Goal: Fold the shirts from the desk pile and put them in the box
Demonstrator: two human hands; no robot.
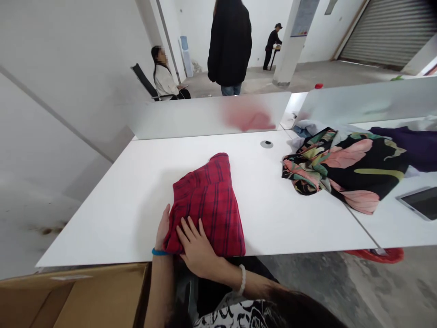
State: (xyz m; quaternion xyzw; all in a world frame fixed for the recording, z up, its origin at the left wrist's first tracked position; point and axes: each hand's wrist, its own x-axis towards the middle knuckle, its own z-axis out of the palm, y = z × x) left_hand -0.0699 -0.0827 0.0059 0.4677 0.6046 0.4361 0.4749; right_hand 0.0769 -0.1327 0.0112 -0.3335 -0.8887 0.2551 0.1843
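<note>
A red plaid garment [218, 205] with dark stripes lies folded in a thick bundle on the white table, close to its front edge. My right hand [196, 250] rests flat on the lower left part of the bundle, fingers spread; a white beaded bracelet circles that wrist. Along the bundle's left edge is my left hand [163, 230], its visible fingers straight and pointing away from me. Cloth covers part of this hand, so the rest of its fingers are hidden. A blue band [160, 252] is on the left wrist.
Right of the bundle lies a black floral cloth [351, 164], beside purple fabric [416, 143] and a phone [421, 202]. A frosted divider [191, 116] edges the table's back. An open cardboard box [99, 296] stands lower left. Several people are beyond the divider.
</note>
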